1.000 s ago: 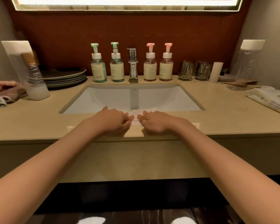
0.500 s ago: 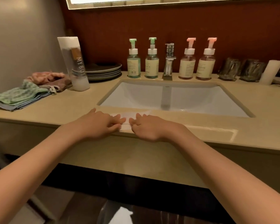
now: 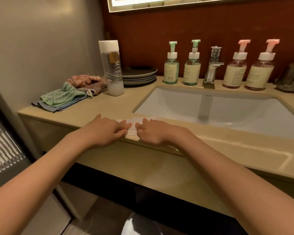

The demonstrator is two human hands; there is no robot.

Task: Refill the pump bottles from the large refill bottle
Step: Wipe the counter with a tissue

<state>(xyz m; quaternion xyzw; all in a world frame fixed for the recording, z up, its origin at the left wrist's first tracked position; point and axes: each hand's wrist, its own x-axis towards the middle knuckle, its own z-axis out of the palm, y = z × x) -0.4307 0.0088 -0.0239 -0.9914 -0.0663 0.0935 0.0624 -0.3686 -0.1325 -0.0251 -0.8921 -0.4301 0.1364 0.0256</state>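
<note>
Vanity counter [image 3: 95, 107], read from left to right. Folded cloths [image 3: 63, 98] lie well to the left of the left hand and beyond it, near the wall.

The left hand [image 3: 105, 131] rests palm down at the counter's front edge. Its fingers are nearly straight, lie close together and hold nothing, and their tips lie on a small white slip [image 3: 131, 123].

The large refill bottle [image 3: 111, 68] stands directly beyond the left hand and well apart from it. It is upright, with its long axis vertical, its white cap uppermost and its lettering running down the side. A pale liquid fills only its base. A stack of grey plates [image 3: 139, 74] sits just behind and to the right of this bottle.

The right hand [image 3: 153, 133] rests beside the left, with the slip between the two and its bent fingertips at the slip's right end. Whether they pinch the slip cannot be told.

The two green pump bottles [image 3: 171, 67] [image 3: 192, 67] stand beyond the right hand, across the corner of the basin [image 3: 176, 102], out of contact with either hand. Both are upright, with their pump heads on top.

The chrome faucet [image 3: 212, 65] separates them from the two pink pump bottles [image 3: 234, 70] [image 3: 260, 70]. These are also upright and stand farther right of the right hand, against the back wall. Dark glasses [image 3: 291, 78] lie farthest right.
</note>
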